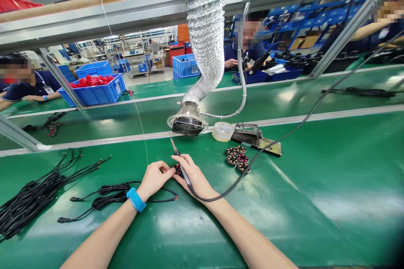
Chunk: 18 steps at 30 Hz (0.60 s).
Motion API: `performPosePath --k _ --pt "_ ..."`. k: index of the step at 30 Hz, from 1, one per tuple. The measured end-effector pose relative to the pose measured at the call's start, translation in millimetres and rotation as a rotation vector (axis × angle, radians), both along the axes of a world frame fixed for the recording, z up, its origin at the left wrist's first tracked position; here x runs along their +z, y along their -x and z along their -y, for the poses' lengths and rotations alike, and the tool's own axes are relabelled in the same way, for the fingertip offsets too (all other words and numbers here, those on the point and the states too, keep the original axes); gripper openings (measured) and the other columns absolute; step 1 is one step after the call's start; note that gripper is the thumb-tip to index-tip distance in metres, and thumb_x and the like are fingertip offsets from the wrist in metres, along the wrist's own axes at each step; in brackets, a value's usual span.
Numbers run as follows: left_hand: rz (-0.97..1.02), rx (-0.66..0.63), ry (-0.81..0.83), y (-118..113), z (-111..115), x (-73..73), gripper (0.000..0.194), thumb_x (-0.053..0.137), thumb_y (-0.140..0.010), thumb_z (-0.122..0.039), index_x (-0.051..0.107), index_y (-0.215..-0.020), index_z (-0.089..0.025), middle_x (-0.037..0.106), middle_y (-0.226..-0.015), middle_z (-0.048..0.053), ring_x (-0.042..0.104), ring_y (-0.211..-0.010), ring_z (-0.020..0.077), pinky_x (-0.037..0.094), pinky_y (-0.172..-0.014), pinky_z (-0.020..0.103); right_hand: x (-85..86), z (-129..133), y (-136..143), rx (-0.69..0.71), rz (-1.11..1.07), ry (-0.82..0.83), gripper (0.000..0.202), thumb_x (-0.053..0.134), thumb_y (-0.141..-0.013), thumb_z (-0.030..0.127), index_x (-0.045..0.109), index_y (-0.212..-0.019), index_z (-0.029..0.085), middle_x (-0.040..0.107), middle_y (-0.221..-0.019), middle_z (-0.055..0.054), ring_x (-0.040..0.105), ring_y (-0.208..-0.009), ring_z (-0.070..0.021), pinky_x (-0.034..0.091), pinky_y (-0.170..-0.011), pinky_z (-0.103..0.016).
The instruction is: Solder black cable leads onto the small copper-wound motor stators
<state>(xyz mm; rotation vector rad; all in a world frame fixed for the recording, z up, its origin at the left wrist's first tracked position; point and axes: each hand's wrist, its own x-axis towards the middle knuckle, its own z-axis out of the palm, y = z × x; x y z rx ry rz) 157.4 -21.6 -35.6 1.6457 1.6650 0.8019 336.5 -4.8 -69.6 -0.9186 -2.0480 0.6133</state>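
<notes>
Centre of the frame, and here's the small round coil (pixel 178 170), caught in the narrow gap between my two hands, right at the fingertips of my left hand (pixel 156 176), thumb and fingers pinched close on it. My right hand (pixel 195 178) is curled around the soldering iron (pixel 182 164), though whether its fingers also touch the coil I can't tell. And look at that iron: its long axis runs steeply, cord end low and to the right, tip up and to the left, so the tip points past the coil towards the extractor hood (pixel 188 125), well off the work. The coil sits just left of the handle, below the tip. Over to the right of centre, more coils (pixel 232 159) cluster on the green surface (pixel 284 218), nearer my right hand than my left.
</notes>
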Motion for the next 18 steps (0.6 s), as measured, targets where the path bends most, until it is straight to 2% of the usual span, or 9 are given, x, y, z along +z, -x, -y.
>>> performPosePath --k 3,10,14,18 --pt "0.036 -0.015 0.040 1 0 -0.4 0.030 0.066 -0.079 -0.046 0.067 -0.072 -0.016 0.068 -0.072 0.004 0.057 -0.067 0.0176 0.040 -0.065 0.029 -1.6 0 1 -0.007 -0.010 -0.009 0.059 0.068 -0.086 0.011 0.047 -0.139 0.027 0.052 -0.128 -0.010 0.066 -0.098 -0.0197 0.057 -0.088 -0.035" --pt "0.125 -0.089 0.122 4 -1 1.9 0.038 0.063 -0.080 -0.053 0.067 -0.075 -0.015 0.067 -0.075 0.004 0.055 -0.070 0.0176 0.039 -0.064 0.028 -5.2 -3 1 -0.006 -0.008 -0.017 0.061 0.070 -0.086 0.012 0.046 -0.141 0.027 0.052 -0.127 -0.010 0.066 -0.097 -0.0193 0.057 -0.087 -0.035" --pt "0.228 -0.156 0.148 4 0 9.7 0.037 0.063 -0.081 -0.052 0.065 -0.077 -0.016 0.063 -0.073 0.001 0.051 -0.067 0.0148 0.038 -0.063 0.026 -4.6 -3 1 -0.002 -0.006 -0.017 0.060 0.069 -0.086 0.012 0.046 -0.140 0.026 0.052 -0.127 -0.010 0.066 -0.098 -0.0194 0.057 -0.088 -0.036" --pt "0.246 -0.044 0.167 10 -3 22.0 0.032 0.066 -0.079 -0.047 0.061 -0.069 -0.017 0.054 -0.059 -0.002 0.040 -0.054 0.0111 0.029 -0.053 0.025 -3.5 -2 1 -0.008 0.015 -0.008 0.064 0.071 -0.084 0.012 0.046 -0.141 0.027 0.051 -0.128 -0.010 0.066 -0.102 -0.0209 0.057 -0.090 -0.037"
